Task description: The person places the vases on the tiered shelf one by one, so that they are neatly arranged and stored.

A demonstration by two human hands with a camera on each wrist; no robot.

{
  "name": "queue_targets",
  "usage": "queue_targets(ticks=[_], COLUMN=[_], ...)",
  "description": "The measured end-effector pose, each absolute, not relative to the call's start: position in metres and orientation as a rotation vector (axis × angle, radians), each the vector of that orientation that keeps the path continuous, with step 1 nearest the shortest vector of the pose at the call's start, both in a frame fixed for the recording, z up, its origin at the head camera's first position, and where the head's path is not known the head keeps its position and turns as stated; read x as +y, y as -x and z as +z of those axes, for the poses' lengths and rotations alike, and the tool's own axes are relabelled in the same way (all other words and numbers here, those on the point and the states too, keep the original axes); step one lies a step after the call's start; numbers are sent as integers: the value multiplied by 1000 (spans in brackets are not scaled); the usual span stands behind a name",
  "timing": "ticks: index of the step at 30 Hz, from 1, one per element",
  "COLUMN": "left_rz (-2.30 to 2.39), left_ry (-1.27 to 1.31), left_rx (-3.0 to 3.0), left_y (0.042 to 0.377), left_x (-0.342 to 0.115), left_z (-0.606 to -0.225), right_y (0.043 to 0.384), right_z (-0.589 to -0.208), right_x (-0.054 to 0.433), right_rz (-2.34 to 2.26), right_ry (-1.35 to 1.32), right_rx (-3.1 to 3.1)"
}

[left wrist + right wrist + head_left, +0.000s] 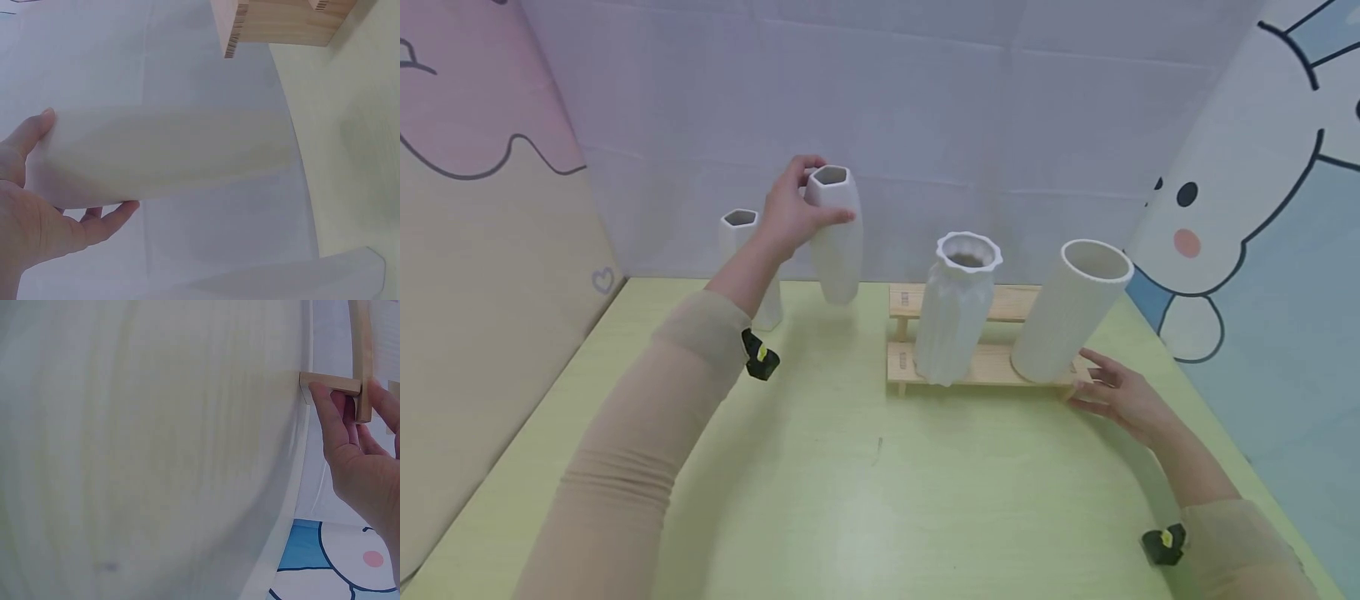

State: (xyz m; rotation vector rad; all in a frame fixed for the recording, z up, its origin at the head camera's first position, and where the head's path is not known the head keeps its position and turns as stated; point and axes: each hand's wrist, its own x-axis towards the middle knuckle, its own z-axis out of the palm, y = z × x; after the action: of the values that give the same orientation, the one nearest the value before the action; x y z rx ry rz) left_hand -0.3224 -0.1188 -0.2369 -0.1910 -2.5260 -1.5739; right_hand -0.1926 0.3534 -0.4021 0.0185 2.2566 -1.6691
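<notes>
My left hand grips a white vase with an angular mouth near its top, thumb on the front and fingers behind. In the left wrist view the same vase spans the middle, its base close to the tabletop. Behind my left forearm stands a second white vase, partly hidden. My right hand holds the front right corner of a two-step wooden stand. In the right wrist view its fingers are at the stand's leg and the thumb on the board.
A ribbed white vase with a scalloped rim stands at the left of the lower step. Toward its right end is a white cylindrical vase. The pale green table meets a grey-lilac cloth backdrop, with cartoon-printed panels at the sides.
</notes>
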Motion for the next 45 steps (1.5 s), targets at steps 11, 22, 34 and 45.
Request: queue_targets(ticks=[11, 22, 34, 45], left_rz=[-1623, -1642, -1735, -1840], left_ry=[180, 275, 434, 511], left_rx=[-2504, -2489, -2418, -2347], left_y=[321, 322, 321, 317], left_x=[-107, -87, -57, -25], left_z=[-201, -173, -158, -149], right_y=[193, 194, 195, 195], right_z=[-403, -403, -403, -404], right_x=[353, 354, 352, 349], right_rz=[-1662, -1699, -1715, -1714], right_ry=[-18, 3, -1, -5], right_rx=[2257, 2238, 2231, 2240])
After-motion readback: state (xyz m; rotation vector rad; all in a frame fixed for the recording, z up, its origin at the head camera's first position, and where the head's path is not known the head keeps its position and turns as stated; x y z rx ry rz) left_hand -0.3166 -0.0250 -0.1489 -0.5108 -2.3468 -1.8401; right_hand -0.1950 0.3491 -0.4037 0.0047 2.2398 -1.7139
